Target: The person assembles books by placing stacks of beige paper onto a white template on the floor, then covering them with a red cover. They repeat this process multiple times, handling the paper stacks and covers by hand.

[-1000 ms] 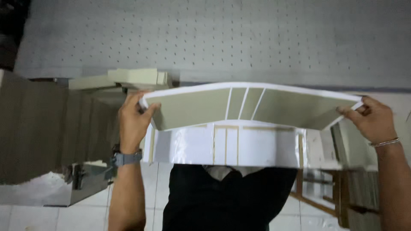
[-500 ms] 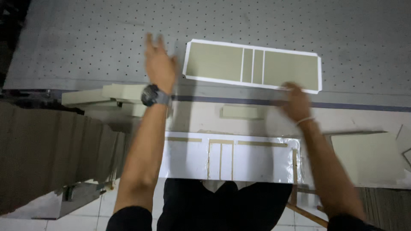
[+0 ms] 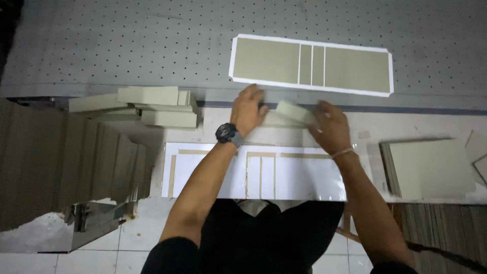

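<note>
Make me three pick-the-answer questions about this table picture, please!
1. Where does the long sheet lie?
A. on the dotted grey table, beyond the hands
B. on the floor
C. on the person's lap

2. How many green panels show on the sheet?
A. one
B. four
C. nine

3. What are both hands doing?
A. hanging at the sides
B. touching a small green block
C. lifting the sheet

Answers: 1 A, it lies flat on the table. 2 B, two wide and two narrow panels. 3 B, left hand and right hand meet at the block.

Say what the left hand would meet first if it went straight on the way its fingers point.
Probably the long white-edged board on the grey dotted table; the left hand points up toward its near edge.
</note>
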